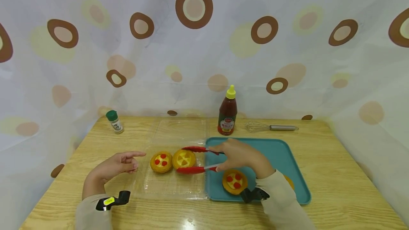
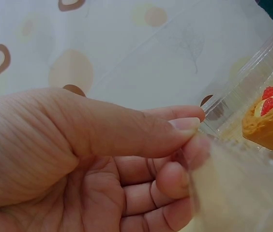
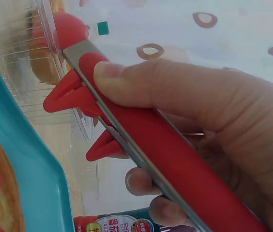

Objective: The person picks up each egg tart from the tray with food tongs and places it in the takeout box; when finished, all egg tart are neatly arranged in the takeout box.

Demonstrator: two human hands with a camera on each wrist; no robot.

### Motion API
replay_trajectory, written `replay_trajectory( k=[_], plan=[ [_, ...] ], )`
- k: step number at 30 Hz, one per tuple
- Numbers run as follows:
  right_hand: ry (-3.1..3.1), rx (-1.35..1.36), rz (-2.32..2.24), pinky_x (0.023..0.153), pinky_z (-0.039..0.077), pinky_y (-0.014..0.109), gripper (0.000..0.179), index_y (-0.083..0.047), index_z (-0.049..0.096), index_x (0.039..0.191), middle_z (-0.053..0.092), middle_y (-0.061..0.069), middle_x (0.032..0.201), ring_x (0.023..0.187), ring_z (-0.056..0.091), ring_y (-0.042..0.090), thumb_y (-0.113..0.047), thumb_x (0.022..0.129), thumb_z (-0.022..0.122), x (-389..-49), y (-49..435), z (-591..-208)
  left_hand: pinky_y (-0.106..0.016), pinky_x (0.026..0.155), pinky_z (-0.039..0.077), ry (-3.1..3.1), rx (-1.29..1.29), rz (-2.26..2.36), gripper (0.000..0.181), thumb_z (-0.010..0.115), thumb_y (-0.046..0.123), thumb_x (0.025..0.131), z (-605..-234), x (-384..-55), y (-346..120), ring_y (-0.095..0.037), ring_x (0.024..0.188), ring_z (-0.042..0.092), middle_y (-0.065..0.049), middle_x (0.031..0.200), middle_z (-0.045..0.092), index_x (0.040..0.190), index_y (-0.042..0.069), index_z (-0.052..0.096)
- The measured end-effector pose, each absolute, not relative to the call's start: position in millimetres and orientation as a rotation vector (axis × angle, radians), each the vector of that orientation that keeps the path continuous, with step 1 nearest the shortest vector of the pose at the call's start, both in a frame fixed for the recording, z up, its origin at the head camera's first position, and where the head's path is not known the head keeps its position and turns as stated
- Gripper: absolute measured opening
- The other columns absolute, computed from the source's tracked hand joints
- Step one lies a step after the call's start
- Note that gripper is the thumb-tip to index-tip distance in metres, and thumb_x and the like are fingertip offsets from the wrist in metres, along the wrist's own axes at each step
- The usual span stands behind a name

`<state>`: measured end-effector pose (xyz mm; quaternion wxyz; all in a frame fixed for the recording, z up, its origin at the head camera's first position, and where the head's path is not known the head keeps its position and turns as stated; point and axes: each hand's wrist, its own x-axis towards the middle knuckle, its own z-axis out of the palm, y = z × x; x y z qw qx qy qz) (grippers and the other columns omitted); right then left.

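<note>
My right hand (image 1: pixel 241 154) grips a pair of red tongs (image 3: pixel 151 140). Their tips lie on either side of an egg tart with yellow pieces (image 1: pixel 184 159) in the clear plastic container (image 1: pixel 174 190). To its left, in the same container, sits an egg tart with red pieces (image 1: pixel 161 162). At the container's left edge, my left hand (image 1: pixel 118 166) pinches the clear plastic between thumb and fingers, as the left wrist view shows, with the index finger reaching forward along it.
A teal tray (image 1: pixel 271 144) stands right of the container, bearing another red-topped tart (image 1: pixel 234 181) and one mostly hidden by my sleeve. Behind stand a ketchup bottle (image 1: pixel 228 113) and a whisk (image 1: pixel 271 127). A green-capped seasoning jar (image 1: pixel 115 121) is at the back left.
</note>
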<state>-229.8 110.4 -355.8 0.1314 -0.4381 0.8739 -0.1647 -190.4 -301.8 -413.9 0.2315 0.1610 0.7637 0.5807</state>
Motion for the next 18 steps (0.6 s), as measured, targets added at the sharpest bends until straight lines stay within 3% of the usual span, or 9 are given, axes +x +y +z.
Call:
replay_trajectory(
  k=[3, 7, 13, 18],
  plan=[
    [2.536, -1.267, -0.454, 0.064, 0.045, 0.023, 0.063, -0.002, 0.054, 0.133, 0.069, 0.008, 0.090, 0.057, 0.046, 0.007, -0.026, 0.080, 0.077, -231, 107, -355, -0.027, 0.074, 0.050, 2.109, 0.467, 1.589, 0.050, 0.049, 0.004, 0.097, -414, -190, -302, -0.011, 0.077, 0.055, 0.001, 0.084, 0.059, 0.138, -0.015, 0.031],
    [2.534, -1.241, -0.436, 0.058, 0.039, 0.021, 0.063, -0.003, 0.054, 0.133, 0.055, -0.005, 0.065, 0.050, 0.031, 0.005, -0.026, 0.079, 0.077, -232, 103, -354, -0.027, 0.074, 0.050, 2.114, 0.462, 1.587, 0.050, 0.050, 0.004, 0.097, -414, -191, -302, -0.011, 0.077, 0.055, 0.001, 0.083, 0.059, 0.138, -0.015, 0.031],
    [2.543, -1.180, -0.391, 0.053, 0.033, 0.022, 0.064, -0.006, 0.053, 0.134, 0.048, -0.005, 0.059, 0.048, 0.026, 0.007, -0.026, 0.079, 0.078, -229, 97, -347, -0.026, 0.074, 0.050, 2.117, 0.427, 1.592, 0.049, 0.050, 0.004, 0.096, -413, -190, -301, -0.011, 0.077, 0.055, 0.000, 0.083, 0.058, 0.138, -0.014, 0.032],
    [2.552, -1.153, -0.370, 0.057, 0.039, 0.024, 0.065, -0.007, 0.054, 0.134, 0.053, -0.008, 0.067, 0.052, 0.034, 0.007, -0.025, 0.077, 0.079, -226, 94, -344, -0.026, 0.075, 0.050, 2.116, 0.422, 1.594, 0.049, 0.050, 0.004, 0.097, -413, -190, -300, -0.011, 0.077, 0.055, 0.000, 0.083, 0.058, 0.138, -0.014, 0.032]
  ],
)
